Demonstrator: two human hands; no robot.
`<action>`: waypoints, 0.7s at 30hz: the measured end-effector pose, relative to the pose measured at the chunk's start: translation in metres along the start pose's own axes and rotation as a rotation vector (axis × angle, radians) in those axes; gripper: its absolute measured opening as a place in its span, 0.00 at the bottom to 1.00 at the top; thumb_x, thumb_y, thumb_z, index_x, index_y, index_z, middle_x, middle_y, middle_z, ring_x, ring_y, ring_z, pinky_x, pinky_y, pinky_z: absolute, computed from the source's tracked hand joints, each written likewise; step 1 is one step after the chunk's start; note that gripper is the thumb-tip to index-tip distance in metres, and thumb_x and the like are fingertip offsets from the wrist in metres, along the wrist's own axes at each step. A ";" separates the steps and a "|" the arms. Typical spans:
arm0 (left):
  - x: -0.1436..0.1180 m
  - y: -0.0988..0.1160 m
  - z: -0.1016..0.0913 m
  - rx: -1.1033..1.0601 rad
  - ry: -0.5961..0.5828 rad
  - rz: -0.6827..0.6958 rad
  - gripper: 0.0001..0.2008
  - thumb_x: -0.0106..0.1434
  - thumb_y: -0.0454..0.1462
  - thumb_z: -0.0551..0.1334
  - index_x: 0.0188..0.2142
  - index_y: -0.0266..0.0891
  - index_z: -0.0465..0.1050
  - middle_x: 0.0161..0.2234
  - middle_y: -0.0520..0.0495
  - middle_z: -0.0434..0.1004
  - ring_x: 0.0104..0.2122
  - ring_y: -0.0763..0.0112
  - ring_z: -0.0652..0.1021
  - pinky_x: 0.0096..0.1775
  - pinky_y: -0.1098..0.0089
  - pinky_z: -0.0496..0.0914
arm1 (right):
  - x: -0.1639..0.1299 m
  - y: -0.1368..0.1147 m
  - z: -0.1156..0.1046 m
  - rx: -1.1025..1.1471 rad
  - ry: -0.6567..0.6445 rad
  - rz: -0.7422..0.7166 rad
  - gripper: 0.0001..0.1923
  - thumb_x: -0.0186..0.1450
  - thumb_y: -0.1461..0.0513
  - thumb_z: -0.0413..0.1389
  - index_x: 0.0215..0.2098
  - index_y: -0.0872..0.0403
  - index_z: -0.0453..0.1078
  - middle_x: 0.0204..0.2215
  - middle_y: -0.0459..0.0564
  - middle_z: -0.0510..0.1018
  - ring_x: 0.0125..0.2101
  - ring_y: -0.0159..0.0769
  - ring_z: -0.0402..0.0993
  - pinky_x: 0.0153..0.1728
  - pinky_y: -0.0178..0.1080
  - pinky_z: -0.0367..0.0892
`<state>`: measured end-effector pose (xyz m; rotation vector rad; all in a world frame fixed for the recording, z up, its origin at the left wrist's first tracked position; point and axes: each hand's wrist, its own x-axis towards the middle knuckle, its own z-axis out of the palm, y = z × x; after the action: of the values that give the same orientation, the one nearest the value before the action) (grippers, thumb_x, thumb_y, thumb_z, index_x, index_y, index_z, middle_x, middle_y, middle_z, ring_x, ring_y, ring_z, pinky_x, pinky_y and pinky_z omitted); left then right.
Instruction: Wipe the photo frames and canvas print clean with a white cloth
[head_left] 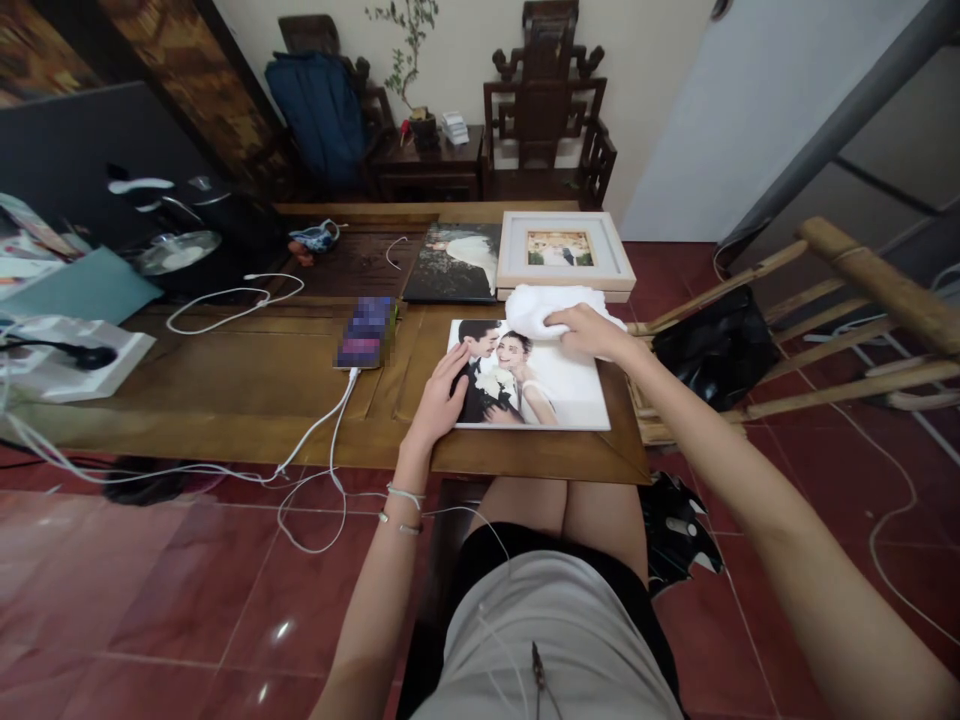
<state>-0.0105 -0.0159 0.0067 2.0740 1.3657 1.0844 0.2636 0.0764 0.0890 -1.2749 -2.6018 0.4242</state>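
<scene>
Left hand (441, 396) lay flat, fingers together, on the wedding photo print (559, 385); right hand (592, 332) pressed a white cloth (544, 301) at its top edge, fingers curled.

Glossy wedding photo panel (559, 385) lies flat — white cloth (551, 303) bunched on top.

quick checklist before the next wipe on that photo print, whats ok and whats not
1. Left hand flat on the photo print's left edge, steadying it: ok.
2. Right hand pressing the white cloth on the print's top edge: ok.
3. Print lies fully on the table: ok.
4. Phone and its cable lie apart from the print: ok.
5. Framed picture touching the cloth: cannot tell.
</scene>
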 end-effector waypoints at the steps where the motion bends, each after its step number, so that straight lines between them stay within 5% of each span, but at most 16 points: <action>1: 0.000 0.000 0.000 -0.002 0.000 0.004 0.21 0.68 0.35 0.51 0.60 0.40 0.64 0.63 0.43 0.61 0.64 0.63 0.60 0.64 0.53 0.54 | 0.004 0.003 -0.001 0.001 0.007 0.021 0.30 0.51 0.73 0.46 0.49 0.60 0.74 0.51 0.53 0.76 0.52 0.46 0.71 0.53 0.41 0.62; 5: 0.001 -0.002 0.000 -0.009 0.005 0.000 0.21 0.68 0.35 0.51 0.59 0.40 0.64 0.63 0.43 0.62 0.64 0.64 0.61 0.64 0.54 0.54 | -0.002 0.003 0.008 0.004 0.036 0.011 0.30 0.51 0.74 0.45 0.49 0.60 0.74 0.51 0.54 0.77 0.54 0.46 0.69 0.55 0.45 0.61; 10: 0.001 -0.002 0.001 -0.002 0.010 0.004 0.21 0.68 0.36 0.51 0.59 0.38 0.64 0.63 0.42 0.61 0.64 0.64 0.61 0.64 0.55 0.54 | -0.058 -0.035 0.032 -0.087 0.029 -0.053 0.28 0.50 0.75 0.46 0.46 0.60 0.74 0.54 0.62 0.72 0.63 0.53 0.54 0.59 0.66 0.47; 16: 0.001 -0.002 0.002 0.008 0.015 -0.002 0.21 0.68 0.36 0.51 0.59 0.40 0.64 0.63 0.42 0.62 0.63 0.64 0.62 0.64 0.54 0.54 | -0.147 -0.098 0.054 -0.085 -0.028 -0.152 0.24 0.47 0.78 0.46 0.34 0.57 0.76 0.61 0.57 0.64 0.65 0.58 0.44 0.58 0.72 0.43; 21: 0.001 -0.002 0.003 0.000 0.029 0.000 0.21 0.68 0.35 0.51 0.59 0.40 0.65 0.62 0.43 0.63 0.63 0.64 0.62 0.64 0.53 0.55 | -0.163 -0.115 0.056 -0.033 -0.111 -0.199 0.22 0.47 0.78 0.47 0.32 0.56 0.76 0.61 0.55 0.64 0.65 0.58 0.44 0.58 0.72 0.44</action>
<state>-0.0093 -0.0138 0.0038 2.0662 1.3796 1.1187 0.2599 -0.1290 0.0663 -1.0147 -2.8048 0.4278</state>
